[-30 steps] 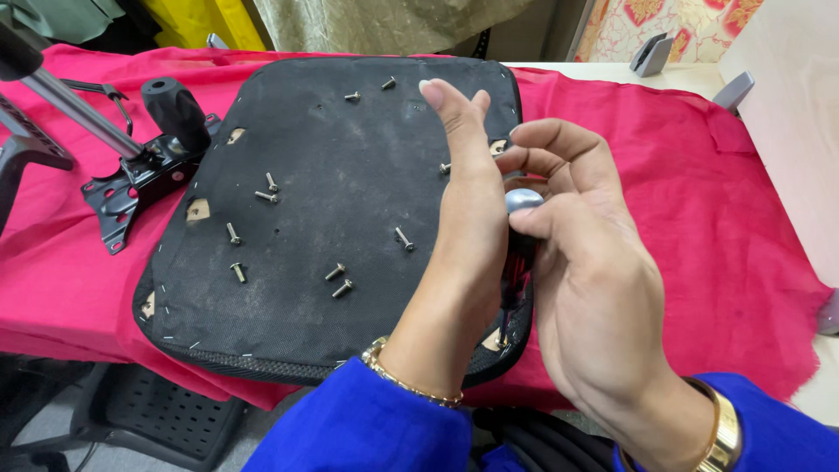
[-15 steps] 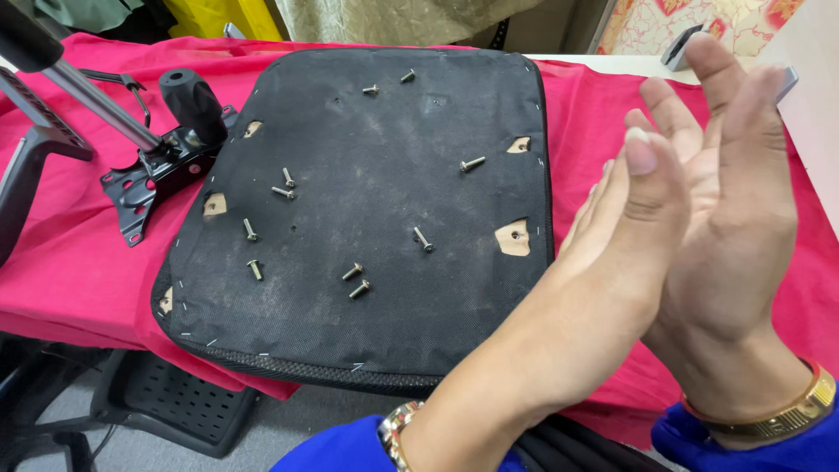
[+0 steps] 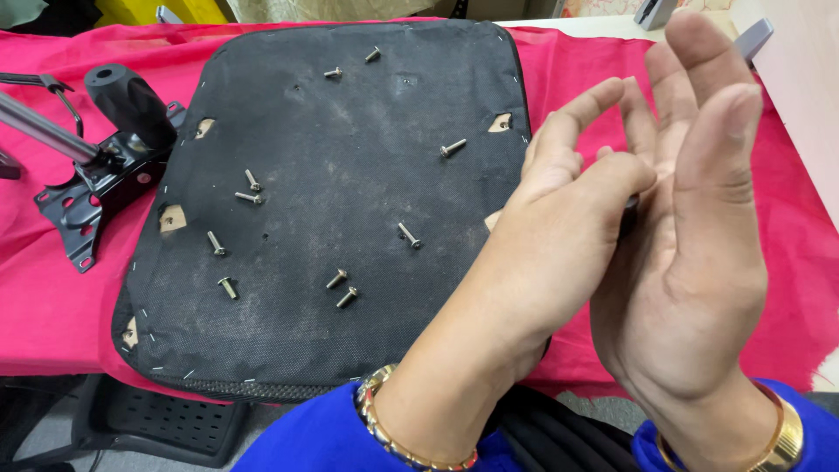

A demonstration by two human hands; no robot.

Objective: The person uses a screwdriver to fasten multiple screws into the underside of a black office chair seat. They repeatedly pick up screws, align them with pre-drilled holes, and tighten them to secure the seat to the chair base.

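No labels, signs or screens in view. Possible package: yellow bag-like object at upper left edge of frame (mostly cropped, kind uncertain), beyond the red cloth.

Left hand pressed palm-to-palm against the upright, open-fingered right hand, a dark object partly visible between them, both raised above a black seat base strewn with loose screws on a red cloth, black bracket at left
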